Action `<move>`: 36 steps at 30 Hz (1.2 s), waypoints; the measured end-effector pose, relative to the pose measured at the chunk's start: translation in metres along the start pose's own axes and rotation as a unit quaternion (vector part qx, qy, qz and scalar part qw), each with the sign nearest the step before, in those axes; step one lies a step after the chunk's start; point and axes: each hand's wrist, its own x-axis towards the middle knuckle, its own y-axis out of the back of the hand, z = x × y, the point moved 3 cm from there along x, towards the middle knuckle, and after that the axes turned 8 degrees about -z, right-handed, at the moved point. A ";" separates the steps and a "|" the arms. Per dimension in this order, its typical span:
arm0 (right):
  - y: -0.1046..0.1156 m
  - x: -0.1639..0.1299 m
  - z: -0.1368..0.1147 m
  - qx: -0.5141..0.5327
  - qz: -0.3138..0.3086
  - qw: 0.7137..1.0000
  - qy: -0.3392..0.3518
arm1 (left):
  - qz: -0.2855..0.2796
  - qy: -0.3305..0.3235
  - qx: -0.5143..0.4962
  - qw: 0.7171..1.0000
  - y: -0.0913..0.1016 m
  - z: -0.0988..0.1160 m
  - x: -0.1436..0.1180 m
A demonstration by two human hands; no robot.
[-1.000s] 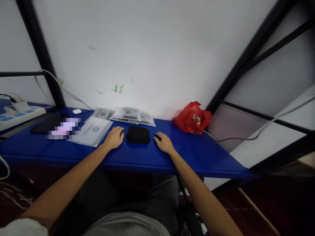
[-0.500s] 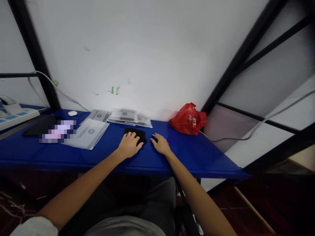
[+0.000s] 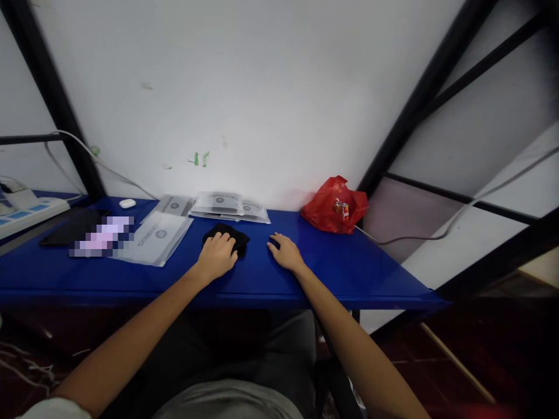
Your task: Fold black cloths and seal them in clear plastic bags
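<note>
The fingers (image 3: 223,240) of the left hand (image 3: 216,256) lie loosely curled and close together on top of a small black cloth (image 3: 231,234), covering its near half; nothing is pinched, the palm simply rests flat on it. The cloth sits on the blue tabletop (image 3: 340,273), roughly midway along its length and nearer the back edge than the front edge. Its far part shows dark beyond the knuckles.

The fingers (image 3: 275,241) of the right hand (image 3: 285,253) are slightly spread and lie flat on the bare tabletop just beside the cloth, apart from it, holding nothing. Both forearms reach in over the front edge.

Behind the cloth, along the back edge against the white wall, lies a stack of clear plastic packets (image 3: 230,206). A larger flat packet (image 3: 154,241) lies toward the left of the cloth, with a blurred patch next to it and a dark flat slab (image 3: 65,228) farther on toward the left end. A small white oval thing (image 3: 127,203) rests near the back edge there, and a white power strip (image 3: 30,206) sits beyond the left end. A crumpled red plastic bag (image 3: 334,205) lies near the back edge toward the right end, well apart from the right hand, with a grey cable (image 3: 414,237) trailing off past it.
</note>
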 end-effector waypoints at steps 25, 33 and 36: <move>0.021 -0.042 -0.078 0.071 0.064 0.983 0.154 | -0.020 0.114 -0.036 0.993 -0.001 -0.042 -0.012; 0.024 -0.052 -0.079 -0.091 -0.048 0.988 0.117 | 0.053 0.174 -0.149 0.972 0.033 -0.062 -0.013; 0.042 -0.049 -0.051 -0.124 -0.046 0.990 0.048 | 0.126 0.234 -0.119 0.957 0.044 -0.077 -0.022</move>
